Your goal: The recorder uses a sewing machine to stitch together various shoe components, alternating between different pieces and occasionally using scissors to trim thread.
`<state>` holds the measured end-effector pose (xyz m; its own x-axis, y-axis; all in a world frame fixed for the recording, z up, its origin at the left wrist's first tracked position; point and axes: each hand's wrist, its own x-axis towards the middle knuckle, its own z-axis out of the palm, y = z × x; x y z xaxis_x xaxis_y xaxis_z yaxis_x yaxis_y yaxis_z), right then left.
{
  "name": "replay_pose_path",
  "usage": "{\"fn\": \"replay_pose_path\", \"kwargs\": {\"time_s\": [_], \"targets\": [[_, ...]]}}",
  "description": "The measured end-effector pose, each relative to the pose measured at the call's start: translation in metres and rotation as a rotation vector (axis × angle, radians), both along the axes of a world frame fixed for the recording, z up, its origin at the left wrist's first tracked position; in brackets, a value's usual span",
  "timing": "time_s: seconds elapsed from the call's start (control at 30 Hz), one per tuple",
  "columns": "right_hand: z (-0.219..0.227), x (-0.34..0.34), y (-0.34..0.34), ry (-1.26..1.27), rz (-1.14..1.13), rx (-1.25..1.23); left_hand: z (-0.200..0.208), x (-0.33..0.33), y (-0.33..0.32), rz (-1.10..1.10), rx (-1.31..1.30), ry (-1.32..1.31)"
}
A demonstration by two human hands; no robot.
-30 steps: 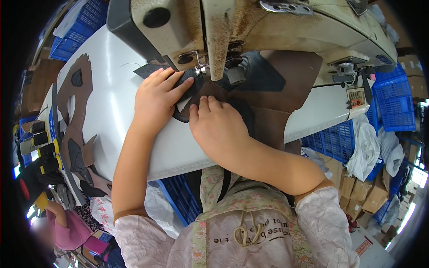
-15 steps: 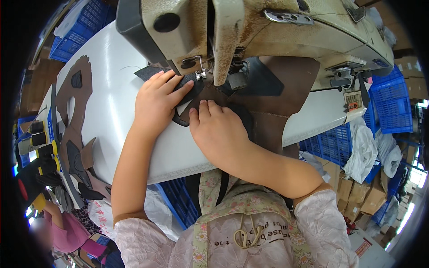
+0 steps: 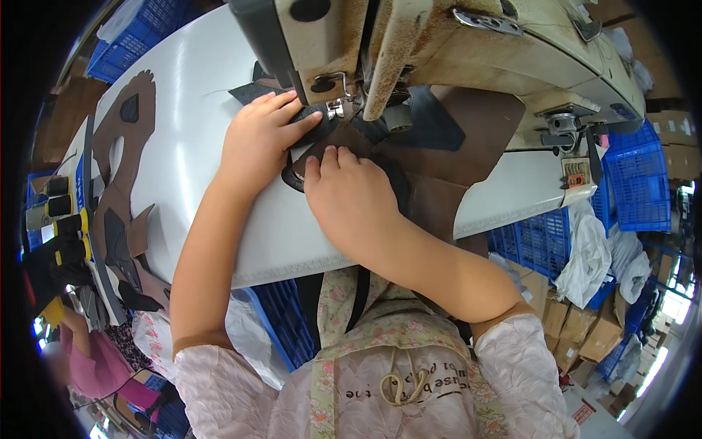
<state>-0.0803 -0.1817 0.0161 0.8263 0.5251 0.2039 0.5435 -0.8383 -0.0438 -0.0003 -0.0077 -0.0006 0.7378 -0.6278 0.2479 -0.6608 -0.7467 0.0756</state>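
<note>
A brown leather workpiece (image 3: 486, 132) with dark panels and visible seams lies under the head of a worn cream sewing machine (image 3: 468, 55). My left hand (image 3: 254, 143) rests on it with fingers stretched and thumb apart, pressing a black leather part (image 3: 319, 132) just left of the metal presser foot (image 3: 341, 110). Nearer to me, my right hand (image 3: 355, 192) lies palm down, its fingertips pressing on the brown leather in front of the foot. The needle's point is too small to make out. My right hand hides part of a black curved edge.
More cut brown leather pieces (image 3: 110, 186) with black patches lie along the left of the white table (image 3: 179, 139). Thread spools (image 3: 67, 225) stand beyond them. Blue crates (image 3: 640, 179), white bags (image 3: 585, 256) and cartons (image 3: 603, 333) are at right. A person in pink (image 3: 99, 366) sits lower left.
The whole view has shifted slightly, so the machine head appears farther right and higher. Both hands stay on the leather, which seems to have moved only slightly, if at all, under the foot.
</note>
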Motion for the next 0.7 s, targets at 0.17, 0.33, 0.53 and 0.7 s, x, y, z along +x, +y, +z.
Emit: {"fn": "replay_pose_path", "kwargs": {"time_s": [0.17,0.33,0.53,0.7], "targets": [[0.002,0.005,0.004,-0.022,-0.011,0.003,-0.001,0.008,0.001,-0.01,-0.026,-0.005],[0.001,0.01,0.008,-0.043,-0.021,-0.03,-0.002,0.015,0.001,-0.006,-0.058,-0.017],[-0.003,0.015,0.015,-0.096,-0.064,-0.034,0.001,0.019,0.0,0.002,-0.057,-0.019],[-0.009,0.016,0.02,-0.11,-0.087,-0.051,0.004,0.023,-0.001,-0.016,-0.141,0.002]]}}
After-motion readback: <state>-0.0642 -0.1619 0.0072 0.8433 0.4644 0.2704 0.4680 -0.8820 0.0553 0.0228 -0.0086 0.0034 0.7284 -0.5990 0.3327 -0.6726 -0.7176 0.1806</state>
